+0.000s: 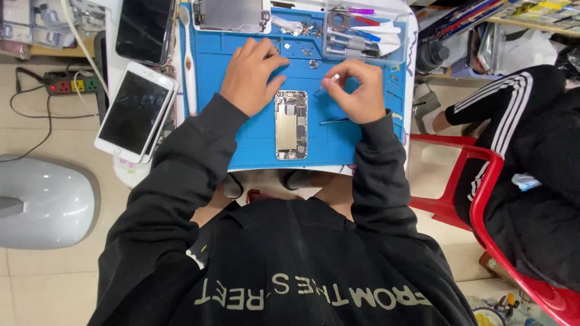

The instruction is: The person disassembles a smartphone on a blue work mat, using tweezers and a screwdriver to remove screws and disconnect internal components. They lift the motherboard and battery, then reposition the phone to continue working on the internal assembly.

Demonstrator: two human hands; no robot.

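The person is leaning over a blue mat (241,139) that is lying on a small white table (412,36). An opened phone (291,124), with its screen off and its insides showing, is lying upright near the middle of the mat, towards the edge closest to the person.

The left hand (251,75) is resting palm down on the mat, just up and to the left of the opened phone, with its fingers loosely spread and gripping nothing. The right hand (357,90) is hovering just to the right of the opened phone, with its fingers curled in and the thumb and forefinger pinching a small pale part (331,78); what the part is cannot be told. A pair of tweezers (334,121) is lying on the mat under the right wrist, just right of the opened phone.

At the far edge of the mat a clear tray (365,33) is holding screwdrivers and other tools, and a metal plate (232,14) is sitting to the tray's left. Small screws (308,28) are lying scattered between them.

Off the mat's left edge a white phone (134,112) is lying face up, and a black phone (145,29) is lying above it. Right of the mat, another person in black trousers with white stripes is sitting on a red chair (483,199).
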